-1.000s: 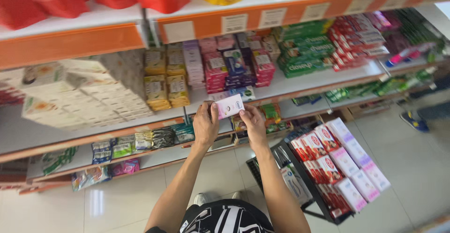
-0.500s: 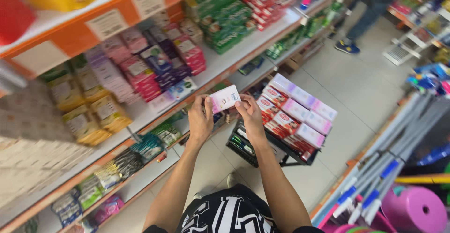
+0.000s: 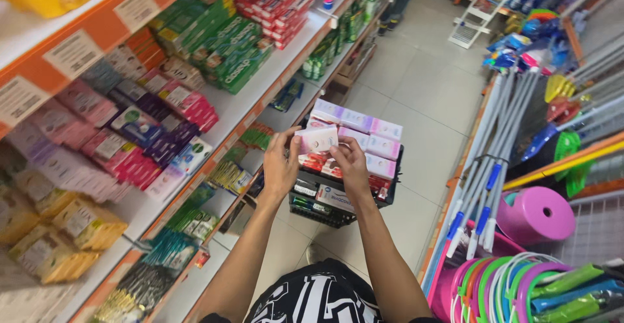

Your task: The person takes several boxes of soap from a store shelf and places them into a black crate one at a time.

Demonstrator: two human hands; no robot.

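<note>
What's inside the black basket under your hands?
The black plastic basket holds stacked pink and lilac boxes above red ones. Both hands and a small pink box hide deeper layers.

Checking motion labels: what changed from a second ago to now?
The small pink-and-white carton, held by left hand and right hand, moved away from the shelf to over the black basket of pink boxes. Both hands kept their grip; nothing was released.
</note>
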